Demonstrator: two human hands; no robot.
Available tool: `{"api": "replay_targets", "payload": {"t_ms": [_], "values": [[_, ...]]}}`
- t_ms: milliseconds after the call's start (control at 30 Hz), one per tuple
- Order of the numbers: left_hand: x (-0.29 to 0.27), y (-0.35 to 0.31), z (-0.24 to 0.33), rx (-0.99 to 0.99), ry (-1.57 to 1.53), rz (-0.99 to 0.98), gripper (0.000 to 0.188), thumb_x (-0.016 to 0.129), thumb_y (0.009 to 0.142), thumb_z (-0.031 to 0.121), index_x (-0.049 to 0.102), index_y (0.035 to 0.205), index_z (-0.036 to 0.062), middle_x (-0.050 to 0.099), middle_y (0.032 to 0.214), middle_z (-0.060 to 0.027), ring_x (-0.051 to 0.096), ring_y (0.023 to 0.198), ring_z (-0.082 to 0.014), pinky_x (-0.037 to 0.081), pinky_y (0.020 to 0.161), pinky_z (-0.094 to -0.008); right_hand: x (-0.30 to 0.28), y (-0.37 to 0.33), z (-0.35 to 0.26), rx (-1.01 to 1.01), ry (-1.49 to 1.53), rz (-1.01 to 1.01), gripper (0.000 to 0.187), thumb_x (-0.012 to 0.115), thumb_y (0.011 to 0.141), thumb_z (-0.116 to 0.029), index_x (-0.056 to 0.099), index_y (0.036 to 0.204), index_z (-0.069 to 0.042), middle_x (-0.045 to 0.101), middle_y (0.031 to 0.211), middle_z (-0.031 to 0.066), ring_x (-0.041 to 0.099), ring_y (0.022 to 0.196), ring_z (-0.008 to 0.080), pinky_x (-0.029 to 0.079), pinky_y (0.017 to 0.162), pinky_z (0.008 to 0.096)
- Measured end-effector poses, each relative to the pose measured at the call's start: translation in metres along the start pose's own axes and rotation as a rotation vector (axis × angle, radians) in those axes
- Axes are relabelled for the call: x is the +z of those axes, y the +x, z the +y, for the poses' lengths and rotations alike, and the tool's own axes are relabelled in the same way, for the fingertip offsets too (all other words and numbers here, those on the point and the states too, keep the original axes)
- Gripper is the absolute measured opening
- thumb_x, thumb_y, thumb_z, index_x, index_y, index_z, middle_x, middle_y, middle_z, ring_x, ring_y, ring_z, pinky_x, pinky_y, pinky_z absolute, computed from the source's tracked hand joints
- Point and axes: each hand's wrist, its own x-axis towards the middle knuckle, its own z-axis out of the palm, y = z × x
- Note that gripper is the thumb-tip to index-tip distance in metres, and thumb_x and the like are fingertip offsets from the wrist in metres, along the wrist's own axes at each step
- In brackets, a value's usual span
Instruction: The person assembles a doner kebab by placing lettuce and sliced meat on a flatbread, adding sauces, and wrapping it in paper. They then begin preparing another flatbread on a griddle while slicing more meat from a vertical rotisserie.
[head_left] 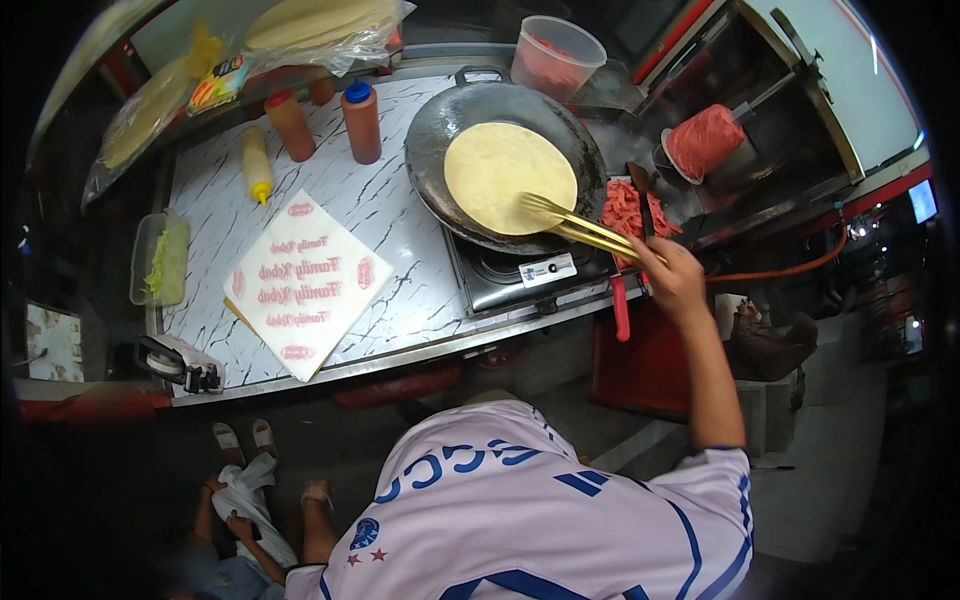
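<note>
My right hand (672, 275) is closed around the handles of gold metal tongs (580, 222). The tongs' tips rest at the lower right part of a round, pale flatbread (510, 175). This flatbread lies in a wide black pan (425, 150) on a gas stove (500, 288). Just beyond my right hand is shredded reddish meat (622, 208), with a red-handled utensil (621, 308) sticking out below it. My left hand (317, 492) hangs low beside my body, away from the counter; its fingers are too small and dark to make out.
Printed wrapping paper (308, 285) lies on the marbled counter (410, 290). Sauce bottles (362, 122) stand behind it, beside a lettuce tub (172, 262). Stacked flatbreads (320, 22) sit at the back. A meat skewer (705, 143) is at the right. A seated person (250, 500) is lower left.
</note>
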Motion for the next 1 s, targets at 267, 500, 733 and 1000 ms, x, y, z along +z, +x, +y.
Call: {"api": "replay_targets", "payload": {"t_ms": [267,500,733,1000], "values": [[-0.127,-0.019,0.039,-0.08,-0.448,0.658,0.032,0.058,0.097,0.036,0.073,0.097,0.007,0.073,0.101,-0.0154,0.071,0.1,-0.0301,0.056,0.084,-0.0455,0.023,0.086,0.065,0.252,0.392,0.021,0.046,0.07,0.084,-0.002,0.065,0.129,-0.005,0.061,0.089,0.0109,0.063,0.072,0.0226,0.049,0.064,0.0325],[-0.057,-0.047,0.094,-0.15,-0.109,0.297,0.03,0.047,0.1,0.024,0.068,0.114,0.0065,0.063,0.13,-0.0196,0.063,0.119,-0.0332,0.051,0.097,-0.0473,0.023,0.068,0.1,0.376,0.577,-0.033,0.044,0.069,0.088,-0.006,0.063,0.131,-0.003,0.058,0.084,0.0125,0.058,0.074,0.0227,0.046,0.071,0.0337],[0.065,-0.087,0.105,0.027,-0.043,0.007,0.033,0.054,0.093,0.02,0.074,0.115,0.0056,0.068,0.124,-0.0211,0.063,0.121,-0.0368,0.052,0.098,-0.048,0.02,0.027,0.075,0.523,0.751,-0.231,0.039,0.066,0.089,-0.004,0.063,0.127,0.002,0.064,0.094,0.0158,0.06,0.08,0.0235,0.048,0.077,0.0332],[0.019,-0.015,0.081,-0.022,-0.252,0.132,0.034,0.051,0.092,0.024,0.069,0.115,0.0059,0.063,0.127,-0.0213,0.061,0.117,-0.0377,0.048,0.1,-0.0483,0.025,0.064,-0.039,0.361,0.793,-0.081,0.05,0.065,0.087,-0.003,0.056,0.136,0.003,0.056,0.092,0.0167,0.06,0.076,0.0282,0.049,0.067,0.0383]]}}
